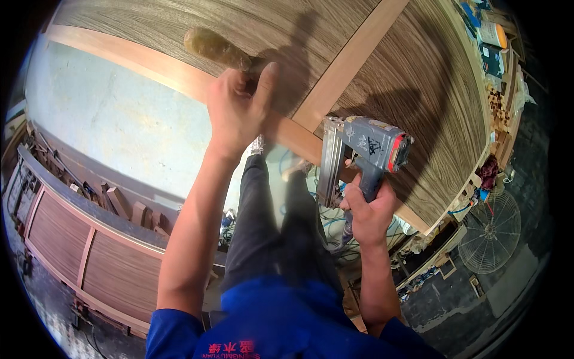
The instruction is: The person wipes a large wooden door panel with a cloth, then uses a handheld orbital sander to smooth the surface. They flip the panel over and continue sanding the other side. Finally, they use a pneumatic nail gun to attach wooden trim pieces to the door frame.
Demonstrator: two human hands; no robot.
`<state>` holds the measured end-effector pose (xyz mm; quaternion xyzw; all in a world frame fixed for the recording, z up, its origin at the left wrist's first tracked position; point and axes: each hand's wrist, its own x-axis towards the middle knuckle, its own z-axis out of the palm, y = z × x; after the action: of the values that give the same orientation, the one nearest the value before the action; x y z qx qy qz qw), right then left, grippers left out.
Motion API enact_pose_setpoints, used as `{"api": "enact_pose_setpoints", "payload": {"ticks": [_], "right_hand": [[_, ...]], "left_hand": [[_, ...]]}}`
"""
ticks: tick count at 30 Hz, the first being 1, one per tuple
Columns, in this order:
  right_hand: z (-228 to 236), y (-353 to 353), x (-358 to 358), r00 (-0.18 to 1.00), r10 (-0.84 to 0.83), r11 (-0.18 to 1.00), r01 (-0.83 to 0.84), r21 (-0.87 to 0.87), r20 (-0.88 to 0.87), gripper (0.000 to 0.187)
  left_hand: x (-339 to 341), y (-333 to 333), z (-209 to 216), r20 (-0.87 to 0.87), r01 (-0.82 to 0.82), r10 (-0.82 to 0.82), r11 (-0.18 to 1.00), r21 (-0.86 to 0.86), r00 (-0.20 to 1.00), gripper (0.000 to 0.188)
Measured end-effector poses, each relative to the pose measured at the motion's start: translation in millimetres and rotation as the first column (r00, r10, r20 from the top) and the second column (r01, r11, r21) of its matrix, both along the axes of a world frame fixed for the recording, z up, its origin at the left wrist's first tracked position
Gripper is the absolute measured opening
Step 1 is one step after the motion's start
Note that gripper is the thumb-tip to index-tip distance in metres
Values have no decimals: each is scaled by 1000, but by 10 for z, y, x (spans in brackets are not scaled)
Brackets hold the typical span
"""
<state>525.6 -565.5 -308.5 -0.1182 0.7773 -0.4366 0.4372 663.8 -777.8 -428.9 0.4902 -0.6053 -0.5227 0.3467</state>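
Note:
My left hand [236, 110] is closed at the far end of my arm, over the strip along the near edge of the wood-grain panel [149, 30]. A hand tool with a thick yellowish handle [215, 48] juts up and left from it; the tool's working end is hidden, so its kind is unclear. My right hand [373, 212] grips the handle of a grey air nail gun [371, 143] with a red ring at its end. The gun's long silver magazine [330, 164] lies against the near strip, close to where a pale cross strip [353, 69] meets it.
Behind me on the left stands another framed panel [113, 263], with wood offcuts [119, 203] beside it. A round wire fan guard [489, 233] is at the right, below a cluttered ledge with wood pieces [499, 110]. Hoses and cords [335, 224] lie around my feet.

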Motion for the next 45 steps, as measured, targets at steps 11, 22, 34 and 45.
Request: {"api": "enact_pose_setpoints", "payload": {"ticks": [11,22,34,45], "right_hand": [[16,31,31,991,85,995,-79,61,-101,23],[854,1193,-182,803,460,852,-279,442,-379,23],[904,2926,-224,957,129,835,36,550,-259,36],[616,3564,-1015,940,-228,863,316,395,-254,33]], "left_hand": [[46,2,60,23,3,-4,999,41,1000,29],[-35,-82,43,-129,46,-22,981,189,991,32],[-901,880,308,-51,636,-636,761,130,770,24],[-2027,2469,403,566,966,-783,188,-179,257,19]]}}
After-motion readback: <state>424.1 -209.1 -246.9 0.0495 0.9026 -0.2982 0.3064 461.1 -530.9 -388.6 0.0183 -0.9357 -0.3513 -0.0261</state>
